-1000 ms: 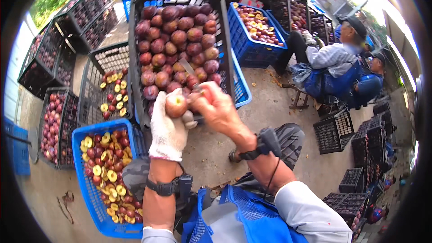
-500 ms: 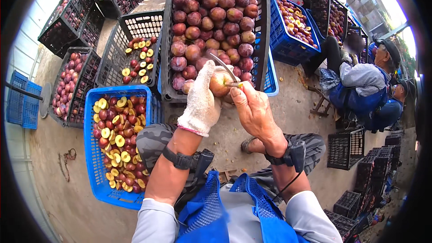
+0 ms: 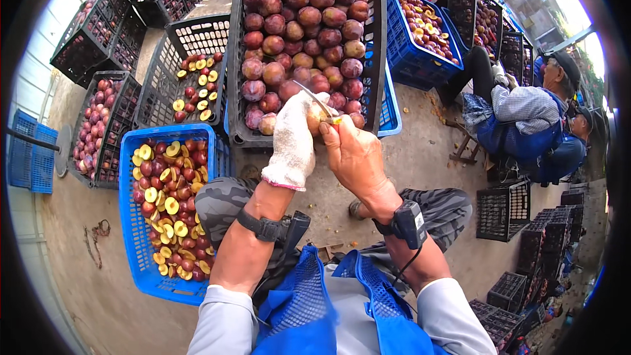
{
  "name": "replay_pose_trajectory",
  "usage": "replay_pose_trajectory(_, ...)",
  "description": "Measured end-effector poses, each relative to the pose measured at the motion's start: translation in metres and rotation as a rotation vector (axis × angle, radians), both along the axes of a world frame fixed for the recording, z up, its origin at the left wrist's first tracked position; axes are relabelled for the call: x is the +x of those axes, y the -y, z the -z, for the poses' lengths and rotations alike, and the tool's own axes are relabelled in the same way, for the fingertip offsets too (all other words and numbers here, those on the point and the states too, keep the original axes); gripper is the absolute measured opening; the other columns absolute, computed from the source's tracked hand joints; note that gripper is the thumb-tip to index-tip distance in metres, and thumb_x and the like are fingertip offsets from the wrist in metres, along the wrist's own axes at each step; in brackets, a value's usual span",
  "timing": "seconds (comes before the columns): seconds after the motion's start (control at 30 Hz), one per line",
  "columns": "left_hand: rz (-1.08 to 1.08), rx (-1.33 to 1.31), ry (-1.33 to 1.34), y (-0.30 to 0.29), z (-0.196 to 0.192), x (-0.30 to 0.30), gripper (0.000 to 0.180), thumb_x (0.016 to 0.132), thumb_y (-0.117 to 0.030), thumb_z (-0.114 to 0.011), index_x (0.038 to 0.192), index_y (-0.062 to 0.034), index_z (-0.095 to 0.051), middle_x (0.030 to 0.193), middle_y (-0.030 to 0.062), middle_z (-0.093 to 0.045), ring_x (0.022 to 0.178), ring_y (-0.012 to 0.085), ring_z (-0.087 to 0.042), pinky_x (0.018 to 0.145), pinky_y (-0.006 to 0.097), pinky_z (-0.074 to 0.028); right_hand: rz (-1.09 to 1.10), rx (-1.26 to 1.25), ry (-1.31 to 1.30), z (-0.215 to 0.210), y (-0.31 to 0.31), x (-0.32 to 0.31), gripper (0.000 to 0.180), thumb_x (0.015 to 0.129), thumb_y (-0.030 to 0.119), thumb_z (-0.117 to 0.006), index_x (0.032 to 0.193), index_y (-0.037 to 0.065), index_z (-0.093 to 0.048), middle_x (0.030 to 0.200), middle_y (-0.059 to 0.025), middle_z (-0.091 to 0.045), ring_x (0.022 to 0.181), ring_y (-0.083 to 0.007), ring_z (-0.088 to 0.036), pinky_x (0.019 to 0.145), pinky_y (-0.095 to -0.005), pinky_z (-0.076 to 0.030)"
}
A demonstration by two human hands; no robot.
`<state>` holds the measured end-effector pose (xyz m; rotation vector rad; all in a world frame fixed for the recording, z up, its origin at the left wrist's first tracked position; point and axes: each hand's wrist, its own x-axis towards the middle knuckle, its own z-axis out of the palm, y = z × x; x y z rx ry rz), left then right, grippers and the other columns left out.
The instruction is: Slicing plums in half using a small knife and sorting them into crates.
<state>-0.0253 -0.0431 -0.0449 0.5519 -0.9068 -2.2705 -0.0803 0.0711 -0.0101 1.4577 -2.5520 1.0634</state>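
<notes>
My left hand [image 3: 291, 137], in a white knit glove, is closed around a plum [image 3: 315, 117] just over the near edge of a black crate [image 3: 376, 53]. That crate is heaped with whole plums [image 3: 302, 33]. My bare right hand [image 3: 358, 161] grips a small knife [image 3: 311, 95] against the plum; its thin blade points up and left across the fruit. The fingers and glove cover most of the plum, so how deep the blade sits cannot be seen. Left of my knee stands a blue crate [image 3: 128, 237] full of halved plums [image 3: 169, 204] with yellow flesh.
A black crate [image 3: 152, 92] with a few plum halves and another of whole plums [image 3: 98, 122] stand at left. Back right is a blue crate [image 3: 409, 69] of cut plums. Two people [image 3: 532, 118] in blue sit at right, near an upturned stool [image 3: 465, 143] and black crates [image 3: 503, 210].
My right hand has turned inward and closed further round the knife beside the plum. Both hands are slightly farther left in view, and less of the plum shows. The whole view has shifted a little.
</notes>
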Motion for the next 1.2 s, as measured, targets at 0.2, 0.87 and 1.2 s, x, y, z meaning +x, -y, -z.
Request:
replay_pose_trajectory(0.2, 0.225, 0.346, -0.043, 0.003, -0.028, 0.011, 0.046, 0.103, -0.040, -0.050, 0.107, 0.0030, -0.067, 0.088, 0.0143, -0.069, 0.081, 0.0257, -0.067, 0.079, 0.037, -0.055, -0.251, -0.050, 0.618, -0.029, -0.012, -0.005, 0.029, 0.104, 0.026, -0.056, 0.117, 0.000, -0.061, 0.093, -0.0197, -0.071, 0.080, -0.0412, -0.069, 0.069, -0.0445, -0.053)
replay_pose_trajectory(0.87, 0.131, 0.456, -0.136, 0.006, -0.023, 0.022, 0.062, 0.102, -0.059, -0.047, 0.122, -0.0013, -0.058, 0.102, 0.0164, -0.068, 0.086, 0.0325, -0.066, 0.079, 0.048, -0.056, -0.118, -0.073, 0.343, 0.002, -0.015, 0.027, 0.019, 0.105, 0.024, -0.055, 0.102, 0.005, -0.057, 0.073, -0.0174, -0.063, 0.063, -0.0386, -0.062, 0.058, -0.0424, -0.048)
replay_pose_trajectory(1.2, 0.107, 0.447, -0.097, 0.003, -0.026, 0.018, 0.059, 0.102, -0.058, -0.048, 0.119, -0.0022, -0.059, 0.095, 0.0143, -0.068, 0.075, 0.0287, -0.065, 0.069, 0.042, -0.056, -0.009, -0.092, 0.228, 0.017, -0.006, 0.035, 0.023, 0.104, 0.027, -0.054, 0.103, 0.005, -0.059, 0.078, -0.0202, -0.067, 0.071, -0.0432, -0.066, 0.060, -0.0494, -0.050)
